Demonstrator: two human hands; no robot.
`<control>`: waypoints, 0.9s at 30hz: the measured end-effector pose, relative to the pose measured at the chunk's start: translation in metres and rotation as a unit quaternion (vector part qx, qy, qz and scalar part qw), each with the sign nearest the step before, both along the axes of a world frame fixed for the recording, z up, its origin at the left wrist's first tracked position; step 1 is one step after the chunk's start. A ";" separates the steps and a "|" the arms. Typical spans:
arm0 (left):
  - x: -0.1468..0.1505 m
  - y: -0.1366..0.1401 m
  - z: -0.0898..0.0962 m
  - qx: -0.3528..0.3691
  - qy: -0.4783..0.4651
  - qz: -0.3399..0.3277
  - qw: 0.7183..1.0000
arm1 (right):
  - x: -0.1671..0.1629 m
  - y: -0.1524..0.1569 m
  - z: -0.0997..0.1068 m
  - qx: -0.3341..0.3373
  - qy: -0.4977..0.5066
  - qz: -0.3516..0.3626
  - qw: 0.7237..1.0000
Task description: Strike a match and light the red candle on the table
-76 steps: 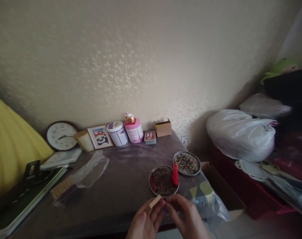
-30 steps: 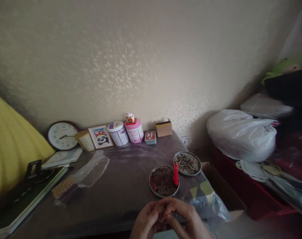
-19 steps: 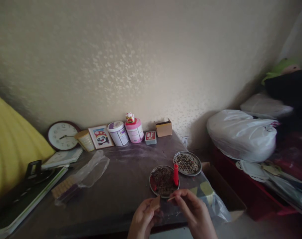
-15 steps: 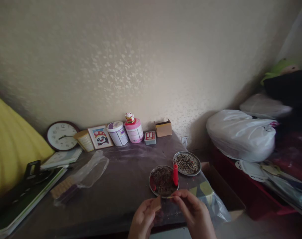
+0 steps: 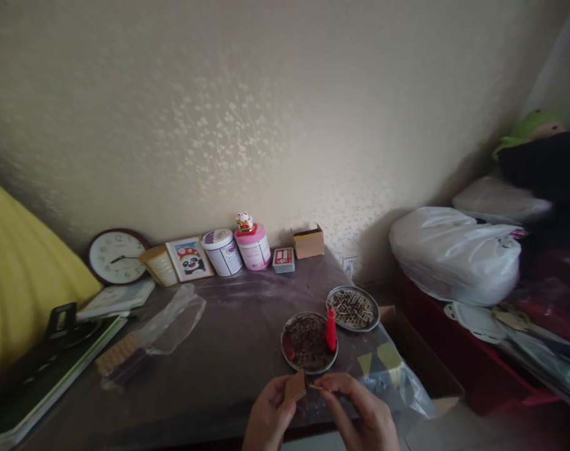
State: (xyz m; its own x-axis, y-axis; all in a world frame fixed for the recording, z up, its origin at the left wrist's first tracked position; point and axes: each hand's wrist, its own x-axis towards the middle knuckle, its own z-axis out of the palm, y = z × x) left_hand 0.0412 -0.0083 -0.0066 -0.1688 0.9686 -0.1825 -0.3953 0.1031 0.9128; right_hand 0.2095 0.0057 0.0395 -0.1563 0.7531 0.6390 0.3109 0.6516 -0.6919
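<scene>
Matchbox is gripped between thumb and fingers of the left hand, just in front of the near dish. Right hand has thumb and index pinched on a matchstick, pointed at the box; looks like a small gap, can't confirm. No flame visible.

Risks, my read: thin stick could snap if pushed too hard or off-angle. Pinch sits close to the matchstick's visible end, so a lit one could singe fingertips. Box is light, could twist if the left grip is loose. A dropped ember could melt the clear plastic sheet over the table.

Past the hands: near dish, dark residue inside, red candle upright at its right side. Candle is the obvious obstruction; a careless right-hand swing could topple it. Far dish sits right behind, littered with used-looking sticks.

Left side: bagged block pack, bag trailing loose, well apart from the hands but looks burnable.

Back, by wall: clock, panda picture, two tubs, open carton. None in the way.
</scene>
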 end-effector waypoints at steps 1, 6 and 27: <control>0.001 -0.001 0.002 0.001 0.001 0.003 1.000 | 0.000 0.000 0.000 0.011 -0.011 0.004 1.000; 0.009 -0.010 0.010 0.075 -0.009 -0.013 0.997 | 0.000 0.008 -0.010 -0.018 -0.023 -0.046 0.999; -0.046 -0.005 0.022 -0.001 -0.107 0.218 0.970 | 0.006 0.026 -0.012 -0.223 0.060 -0.060 0.971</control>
State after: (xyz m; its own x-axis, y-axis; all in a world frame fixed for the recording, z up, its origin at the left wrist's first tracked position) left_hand -0.0045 -0.0133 0.0152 -0.5196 0.8137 -0.2606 -0.5821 -0.1139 0.8051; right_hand 0.2155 0.0314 0.0272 0.0061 0.9672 0.2540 0.2654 0.2434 -0.9329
